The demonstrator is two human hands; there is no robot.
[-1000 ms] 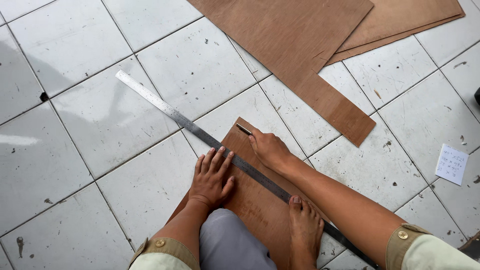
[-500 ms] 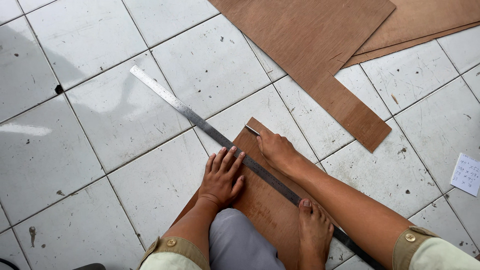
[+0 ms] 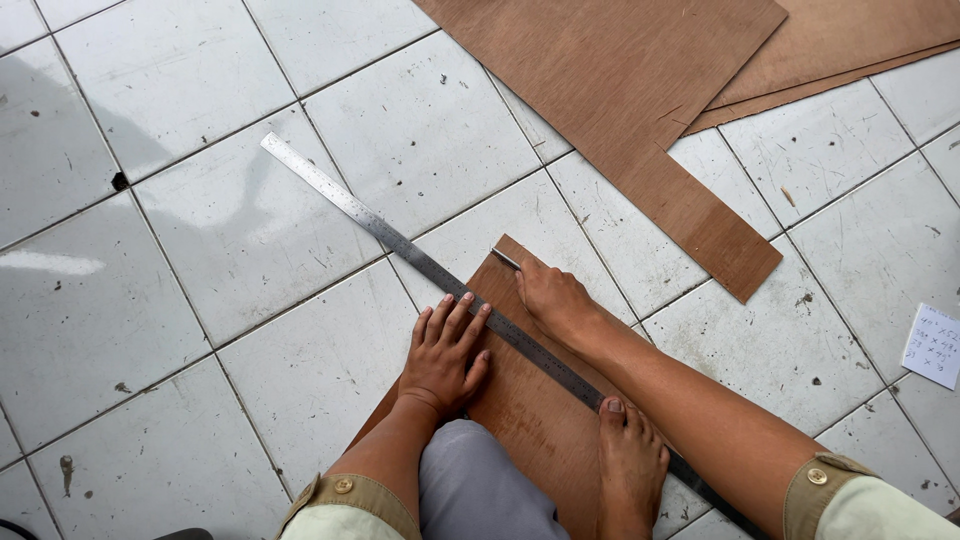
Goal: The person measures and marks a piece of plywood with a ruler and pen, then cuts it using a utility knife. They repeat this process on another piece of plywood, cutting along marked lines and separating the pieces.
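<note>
Brown thin board [image 3: 520, 420] lies flat on the white tiled floor [image 3: 200, 330], near its lower edge, under the person's knee and bare foot [image 3: 628, 465]. A long steel ruler [image 3: 400, 245] runs slantwise across the board, one end reaching out over the bare tiles toward the upper left, the other passing under the foot's toes toward the lower right corner. The left hand [image 3: 445, 355] is spread open, palm down, fingers pressing on the ruler and the board beside it; it grips nothing. The right hand [image 3: 553, 297] rests on the board just past the ruler, at the board's far corner, curled around a slim tool [image 3: 505, 259] whose tip sticks out at the ruler's edge; what kind of tool it is cannot be told. Larger brown sheets [image 3: 620, 80] lie overlapping at the floor's upper right, well apart from the hands. A small white paper note [image 3: 935, 347] sits at the right edge of the floor.
</note>
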